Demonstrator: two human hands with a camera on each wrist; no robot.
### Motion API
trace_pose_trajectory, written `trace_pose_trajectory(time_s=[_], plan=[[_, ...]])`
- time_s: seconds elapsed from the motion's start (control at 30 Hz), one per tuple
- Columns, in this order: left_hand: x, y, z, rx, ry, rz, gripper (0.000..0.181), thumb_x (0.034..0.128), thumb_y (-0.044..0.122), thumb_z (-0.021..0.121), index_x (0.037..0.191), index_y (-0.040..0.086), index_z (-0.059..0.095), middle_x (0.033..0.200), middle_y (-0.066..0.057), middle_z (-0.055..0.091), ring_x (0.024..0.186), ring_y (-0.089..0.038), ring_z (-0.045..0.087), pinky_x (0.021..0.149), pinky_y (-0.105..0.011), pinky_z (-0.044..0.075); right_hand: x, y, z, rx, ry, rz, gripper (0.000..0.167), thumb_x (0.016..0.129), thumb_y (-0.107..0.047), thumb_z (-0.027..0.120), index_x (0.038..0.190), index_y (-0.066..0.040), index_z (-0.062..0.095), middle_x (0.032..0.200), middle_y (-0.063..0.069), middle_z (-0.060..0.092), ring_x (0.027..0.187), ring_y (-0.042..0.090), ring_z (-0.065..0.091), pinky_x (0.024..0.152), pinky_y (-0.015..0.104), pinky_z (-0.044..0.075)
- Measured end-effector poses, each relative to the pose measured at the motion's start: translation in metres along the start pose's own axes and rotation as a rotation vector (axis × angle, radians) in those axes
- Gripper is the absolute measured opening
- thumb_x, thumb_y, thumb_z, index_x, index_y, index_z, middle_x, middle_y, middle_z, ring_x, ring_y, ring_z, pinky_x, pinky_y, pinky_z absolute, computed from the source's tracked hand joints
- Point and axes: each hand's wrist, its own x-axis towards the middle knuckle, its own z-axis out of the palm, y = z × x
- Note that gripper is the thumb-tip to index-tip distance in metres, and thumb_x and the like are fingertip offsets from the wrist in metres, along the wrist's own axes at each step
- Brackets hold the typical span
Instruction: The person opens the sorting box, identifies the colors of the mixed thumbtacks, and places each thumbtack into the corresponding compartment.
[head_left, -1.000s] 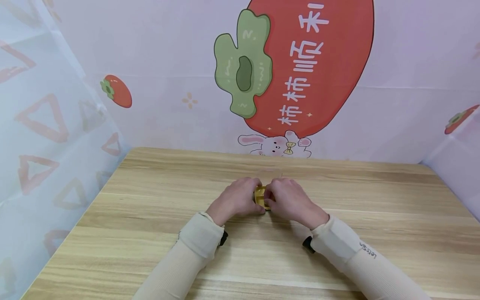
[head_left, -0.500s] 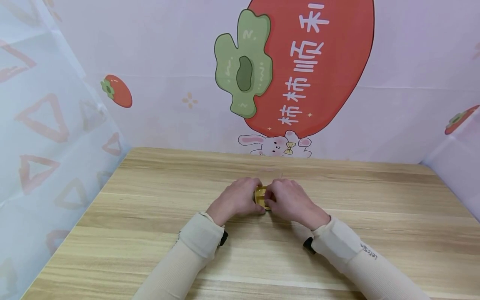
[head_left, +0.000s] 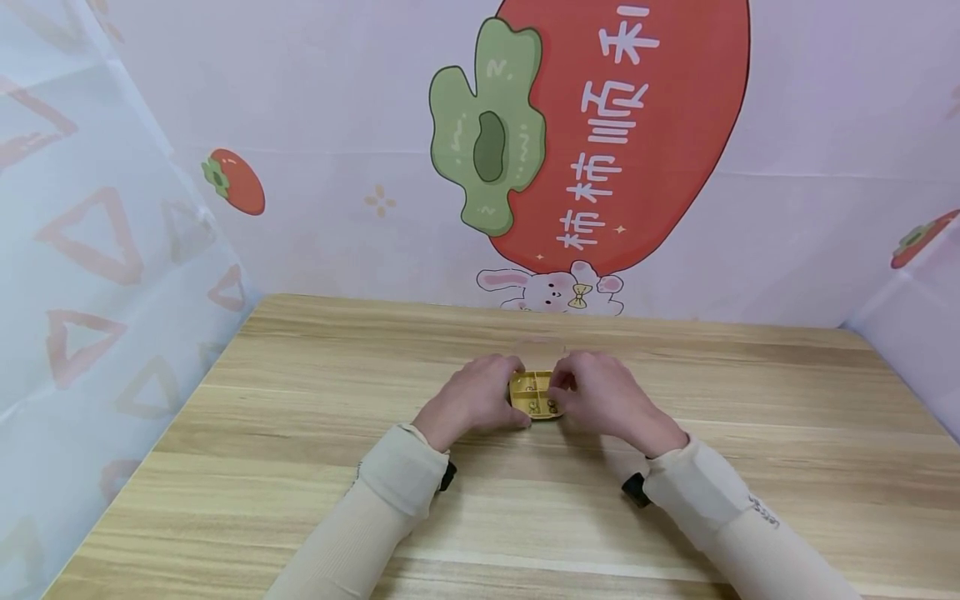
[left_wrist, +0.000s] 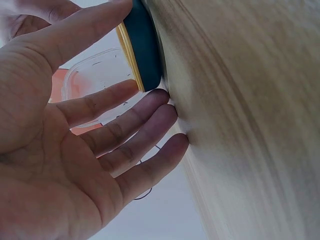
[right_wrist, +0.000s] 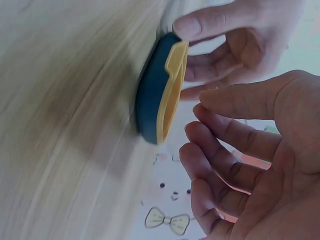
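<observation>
A small divided box (head_left: pixel 538 392), yellow inside and dark teal outside, sits on the table with its clear lid (left_wrist: pixel 95 65) raised behind. Small ring-like pieces (head_left: pixel 533 407) lie in its compartments. My left hand (head_left: pixel 480 392) holds the box's left side between thumb and index finger; its other fingertips rest on the table. Over the right part of the box, my right hand (head_left: pixel 609 398) brings thumb and index finger together. A tiny pale item (right_wrist: pixel 217 88) shows at the thumb tip, too small to identify. The right hand hides part of the box's right side.
The wood-grain table (head_left: pixel 360 517) extends on both sides of the arms. A printed backdrop (head_left: pixel 337 250) rises along its far edge, and a sheet with triangles (head_left: pixel 97 350) hangs at the left. Dark wrist cameras (head_left: pixel 636 490) sit under the sleeves.
My right hand has moved rightward from the middle of the box, uncovering more of its compartments and the small pieces. My left hand and the box stay in place.
</observation>
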Motion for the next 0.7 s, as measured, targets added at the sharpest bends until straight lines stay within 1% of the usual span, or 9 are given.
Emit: trace_pose_trajectory(time_s=[0.13, 0.23, 0.37, 0.57, 0.7], plan=[[0.000, 0.000, 0.000, 0.002, 0.002, -0.004, 0.062, 0.0776, 0.030, 0.090, 0.127, 0.004, 0.063, 0.103, -0.003, 0.063, 0.088, -0.020, 0.056, 0.078, -0.034, 0.049, -0.002, 0.010, -0.003, 0.029, 0.033, 0.012, 0.004, 0.088, -0.011, 0.077, 0.086, -0.009, 0.074, 0.082, -0.002, 0.065, 0.075, 0.018, 0.057, 0.070, 0.035, 0.051], [0.000, 0.000, 0.001, -0.003, 0.004, -0.010, 0.064, 0.0776, 0.030, 0.090, 0.129, 0.004, 0.062, 0.106, -0.004, 0.063, 0.090, -0.020, 0.056, 0.081, -0.036, 0.049, -0.004, 0.016, -0.005, 0.042, 0.043, 0.034, 0.004, 0.088, -0.011, 0.077, 0.089, -0.008, 0.075, 0.084, -0.001, 0.066, 0.077, 0.019, 0.058, 0.071, 0.035, 0.051], [0.000, 0.001, 0.001, -0.004, 0.003, -0.021, 0.066, 0.0777, 0.031, 0.090, 0.131, 0.005, 0.061, 0.111, -0.005, 0.064, 0.093, -0.021, 0.056, 0.085, -0.038, 0.049, -0.004, 0.024, -0.010, 0.051, 0.041, 0.062, 0.004, 0.089, -0.013, 0.076, 0.090, -0.010, 0.074, 0.085, 0.000, 0.065, 0.078, 0.020, 0.057, 0.069, 0.035, 0.050], [-0.001, 0.002, 0.001, -0.013, -0.002, -0.035, 0.068, 0.0777, 0.032, 0.090, 0.133, 0.006, 0.060, 0.117, -0.007, 0.064, 0.096, -0.022, 0.057, 0.089, -0.040, 0.049, -0.005, 0.033, -0.018, 0.056, 0.056, 0.054, 0.003, 0.090, -0.012, 0.075, 0.090, -0.009, 0.074, 0.084, 0.001, 0.066, 0.078, 0.020, 0.058, 0.070, 0.037, 0.050], [-0.001, 0.003, 0.000, -0.011, -0.004, -0.035, 0.069, 0.0780, 0.032, 0.090, 0.135, 0.006, 0.060, 0.121, -0.008, 0.064, 0.099, -0.022, 0.057, 0.091, -0.041, 0.049, -0.006, 0.039, -0.022, 0.056, 0.067, 0.069, 0.003, 0.090, -0.012, 0.075, 0.091, -0.009, 0.075, 0.084, 0.001, 0.066, 0.078, 0.021, 0.058, 0.070, 0.036, 0.050]])
